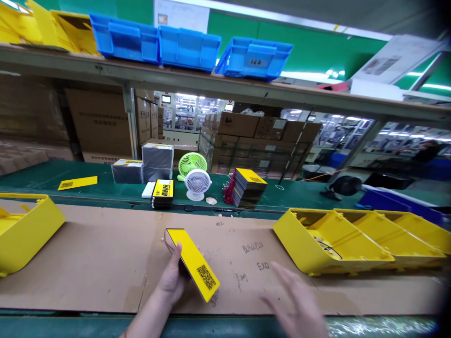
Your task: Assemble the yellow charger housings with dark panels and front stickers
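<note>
Gripping a yellow card [194, 262] from beneath, left hand [173, 277] with fingers [177, 252] curled up around its near-left edge, QR code [206, 276] face-up near the lower end, just right of the thumb side. Held slightly tilted above the cardboard sheet [98, 253], far end pointing up-left past the fingertips. Hovered to the right, well apart from the card, right hand [294, 300], blurred, fingers spread and released, grasping nothing. Lay beyond those open fingers, up and right, a yellow tray [327, 241] on its side, with two more trays [405, 234] nested behind it. Sat far left of the left fingers another yellow tray [24, 230] at the sheet's edge. Stood straight ahead of the left fingertips, across on the green belt [42, 176], a small card stack [162, 193], a white fan [198, 184] and a green fan [192, 163] just behind it. Rested right of the fans a taller, fanned card pile [248, 188]; left of them, a single flat card [77, 182] and grey boxes [148, 163]. Lined the shelf overhead, blue bins [190, 44].
</note>
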